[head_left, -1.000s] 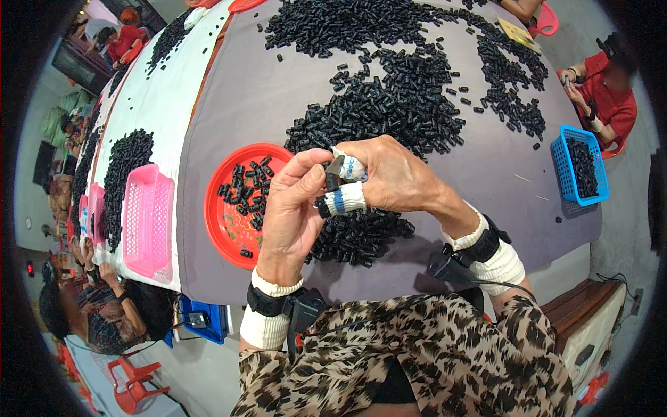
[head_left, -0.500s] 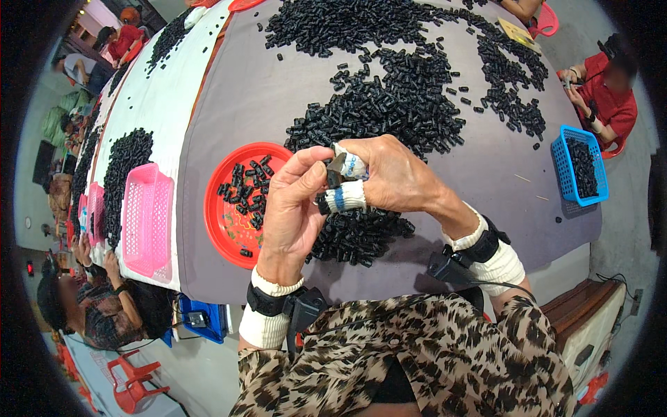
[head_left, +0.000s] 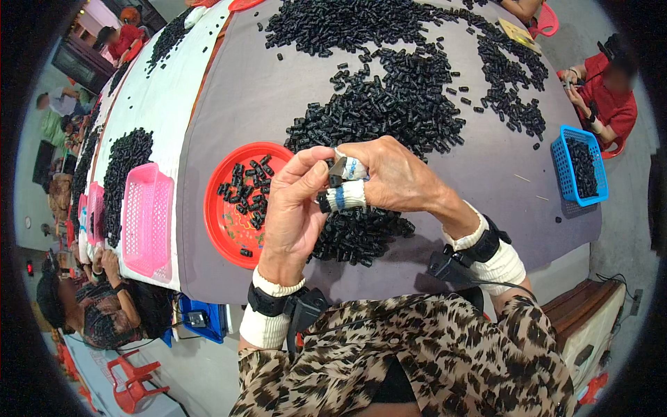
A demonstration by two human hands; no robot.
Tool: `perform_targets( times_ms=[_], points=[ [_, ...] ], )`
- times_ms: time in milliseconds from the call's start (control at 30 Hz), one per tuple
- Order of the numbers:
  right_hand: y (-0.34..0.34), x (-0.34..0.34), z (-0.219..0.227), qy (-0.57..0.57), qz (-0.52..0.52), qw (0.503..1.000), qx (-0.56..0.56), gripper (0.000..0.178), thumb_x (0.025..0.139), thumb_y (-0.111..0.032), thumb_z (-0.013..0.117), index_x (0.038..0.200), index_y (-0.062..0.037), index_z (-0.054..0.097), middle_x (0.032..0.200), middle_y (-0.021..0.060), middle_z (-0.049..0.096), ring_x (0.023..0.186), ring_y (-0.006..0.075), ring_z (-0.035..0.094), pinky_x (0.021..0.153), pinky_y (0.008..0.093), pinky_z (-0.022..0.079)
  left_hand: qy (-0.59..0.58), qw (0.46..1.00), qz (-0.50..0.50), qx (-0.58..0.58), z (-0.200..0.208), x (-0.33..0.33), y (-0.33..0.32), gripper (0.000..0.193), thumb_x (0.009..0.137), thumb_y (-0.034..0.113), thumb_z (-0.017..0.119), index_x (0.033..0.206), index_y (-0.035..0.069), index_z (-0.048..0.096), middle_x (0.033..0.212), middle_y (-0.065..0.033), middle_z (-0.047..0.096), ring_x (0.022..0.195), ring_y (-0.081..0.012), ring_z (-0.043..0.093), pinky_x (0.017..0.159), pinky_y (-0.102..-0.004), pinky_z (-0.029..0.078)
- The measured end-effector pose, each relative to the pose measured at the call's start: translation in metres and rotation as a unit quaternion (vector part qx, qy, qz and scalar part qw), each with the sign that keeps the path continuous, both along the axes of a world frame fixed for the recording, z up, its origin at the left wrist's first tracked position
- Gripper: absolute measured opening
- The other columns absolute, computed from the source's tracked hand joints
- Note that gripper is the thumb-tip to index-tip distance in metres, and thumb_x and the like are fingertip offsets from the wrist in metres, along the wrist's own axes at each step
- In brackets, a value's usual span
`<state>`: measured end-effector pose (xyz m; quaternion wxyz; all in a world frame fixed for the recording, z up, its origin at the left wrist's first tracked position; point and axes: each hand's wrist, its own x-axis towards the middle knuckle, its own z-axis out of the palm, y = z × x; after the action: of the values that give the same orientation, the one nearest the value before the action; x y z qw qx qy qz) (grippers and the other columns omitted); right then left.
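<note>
Because the fingertips hide much of the work, I want the left hand (head_left: 292, 191) pinching firmly on what looks like a small black piece (head_left: 335, 181), in the air above the grey-covered bench (head_left: 486, 163). My right hand (head_left: 396, 174) is closed around the white wrapping (head_left: 355, 168) of a dark blade (head_left: 338, 169); I'd judge light, short pressure safest, its edge angled clear of the bare left thumb.
</note>
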<state>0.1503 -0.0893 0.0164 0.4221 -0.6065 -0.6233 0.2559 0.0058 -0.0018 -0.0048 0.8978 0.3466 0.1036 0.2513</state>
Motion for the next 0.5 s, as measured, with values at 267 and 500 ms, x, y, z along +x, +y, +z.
perform_targets(
  times_ms=[267, 500],
  points=[
    [0.000, -0.005, 0.004, 0.083, -0.023, 0.996, -0.012, 0.037, 0.068, -0.032, 0.072, 0.074, -0.0004, 0.054, 0.062, 0.0094, 0.055, 0.055, 0.0176, 0.053, 0.053, 0.0332, 0.042, 0.000, 1.000, 0.005, -0.006, 0.001, 0.001, 0.000, 0.020, 0.086, 0.007, 0.056, 0.104, 0.000, 0.057, 0.094, -0.0074, 0.062, 0.086, -0.0142, 0.060, 0.076, -0.0273, 0.050],
    [0.002, -0.005, -0.008, 0.134, -0.059, 0.989, -0.029, 0.035, 0.065, -0.030, 0.076, 0.073, -0.0025, 0.055, 0.061, 0.0029, 0.056, 0.055, 0.0107, 0.050, 0.052, 0.0287, 0.041, 0.015, 1.000, 0.009, 0.009, 0.003, -0.001, 0.000, 0.022, 0.084, 0.005, 0.057, 0.106, -0.001, 0.056, 0.094, -0.0070, 0.062, 0.085, -0.0137, 0.060, 0.078, -0.0267, 0.049]
  ],
)
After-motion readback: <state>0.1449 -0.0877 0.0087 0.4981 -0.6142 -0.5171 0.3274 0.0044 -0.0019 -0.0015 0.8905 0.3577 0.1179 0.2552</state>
